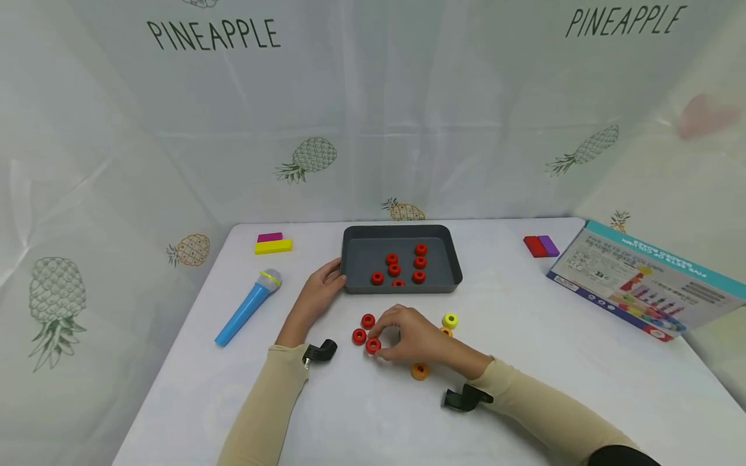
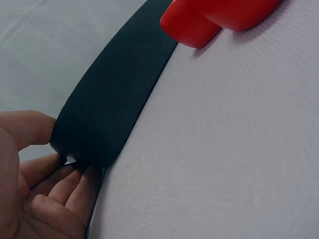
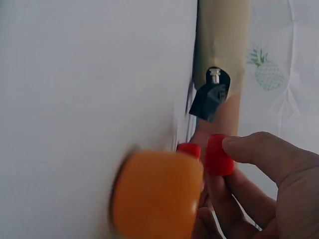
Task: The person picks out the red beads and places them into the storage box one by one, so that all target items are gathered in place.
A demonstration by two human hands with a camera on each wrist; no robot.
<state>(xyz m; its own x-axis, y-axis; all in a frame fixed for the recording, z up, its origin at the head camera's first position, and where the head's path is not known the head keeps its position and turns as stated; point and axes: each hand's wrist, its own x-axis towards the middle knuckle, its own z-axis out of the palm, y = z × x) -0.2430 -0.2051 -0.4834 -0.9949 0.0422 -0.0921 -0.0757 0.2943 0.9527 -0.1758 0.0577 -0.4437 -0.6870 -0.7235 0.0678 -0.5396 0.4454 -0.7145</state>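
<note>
My right hand (image 1: 410, 333) pinches a red bead (image 3: 219, 155) between thumb and fingers, just above the white table. Two more red beads (image 1: 359, 336) lie beside it on the left. My left hand (image 1: 319, 291) holds the left front corner of the dark grey tray (image 1: 402, 290), with the thumb and fingertips against its wall in the left wrist view. Several red beads (image 1: 419, 261) sit inside the tray. An orange bead (image 1: 419, 371) and a yellow bead (image 1: 450, 320) lie around my right hand, and another orange one is partly hidden behind it.
A blue toy microphone (image 1: 247, 310) lies at the left. Yellow and magenta blocks (image 1: 273, 246) are at the back left, red and purple blocks (image 1: 541, 246) at the back right. A cardboard box (image 1: 644, 278) leans at the right edge. A pineapple-print sheet (image 1: 408, 116) hangs behind.
</note>
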